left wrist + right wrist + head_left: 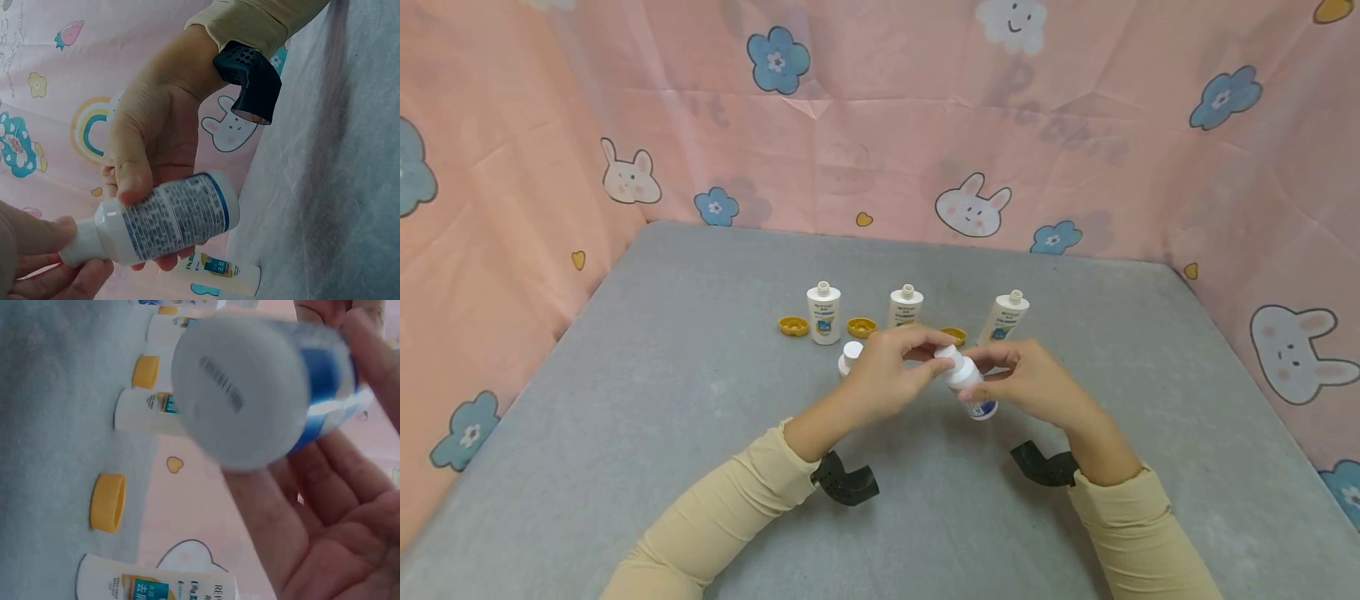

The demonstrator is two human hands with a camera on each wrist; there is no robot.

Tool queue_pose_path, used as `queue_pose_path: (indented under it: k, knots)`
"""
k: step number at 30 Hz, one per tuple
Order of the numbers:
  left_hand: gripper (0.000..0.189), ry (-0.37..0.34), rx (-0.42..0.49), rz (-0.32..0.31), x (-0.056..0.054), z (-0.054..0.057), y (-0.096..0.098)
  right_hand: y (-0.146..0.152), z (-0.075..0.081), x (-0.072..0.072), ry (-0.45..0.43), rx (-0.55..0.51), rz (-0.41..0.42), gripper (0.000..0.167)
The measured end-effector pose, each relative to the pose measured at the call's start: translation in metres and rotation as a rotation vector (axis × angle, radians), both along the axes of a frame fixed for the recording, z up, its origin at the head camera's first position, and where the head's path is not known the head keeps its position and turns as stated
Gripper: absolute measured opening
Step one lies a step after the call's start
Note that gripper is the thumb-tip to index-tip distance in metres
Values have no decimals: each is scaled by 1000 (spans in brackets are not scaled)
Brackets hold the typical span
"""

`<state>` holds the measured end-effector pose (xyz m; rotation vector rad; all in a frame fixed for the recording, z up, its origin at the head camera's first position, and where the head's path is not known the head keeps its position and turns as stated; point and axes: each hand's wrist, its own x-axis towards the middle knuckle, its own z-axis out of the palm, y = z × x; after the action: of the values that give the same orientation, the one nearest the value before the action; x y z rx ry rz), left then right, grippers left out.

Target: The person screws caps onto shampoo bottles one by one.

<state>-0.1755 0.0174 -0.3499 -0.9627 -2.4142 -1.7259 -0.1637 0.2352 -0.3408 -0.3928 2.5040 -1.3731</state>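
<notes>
A white pill bottle (982, 408) with a printed blue-and-white label is held tilted above the grey table. My right hand (1037, 387) grips its body between thumb and fingers. My left hand (887, 375) pinches the white screw cap (81, 242), which sits on the bottle's neck. In the right wrist view the white bottom (240, 394) of the pill bottle faces the camera, with small print on it. A second white-capped bottle (851, 356) stands just behind my left hand, its lower part hidden.
Farther back stand three white lotion bottles with bare necks: left (824, 315), middle (906, 305) and right (1004, 315). Yellow caps lie beside them, one at the left (793, 326), one between (861, 327), one partly hidden (954, 334). A pink printed curtain (865, 150) surrounds the table (715, 483).
</notes>
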Motion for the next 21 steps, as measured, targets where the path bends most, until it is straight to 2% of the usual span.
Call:
queue_pose_path:
  k: [5, 8, 12, 18, 21]
  knots:
    - [22, 24, 38, -27, -1, 0, -1, 5, 0, -2, -29, -76, 64, 42]
    - [24, -8, 67, -28, -3, -1, 0, 5, 0, -3, -52, -97, 55, 44]
    - [27, -54, 83, -24, -6, -5, 3, 4, -3, -5, -81, -71, 11, 48]
    - [30, -86, 20, 22, -8, -10, 9, 5, -12, -11, -140, -60, -10, 52]
    - [30, -90, -31, 31, -11, -13, 14, 6, -17, -14, -123, -28, -15, 50]
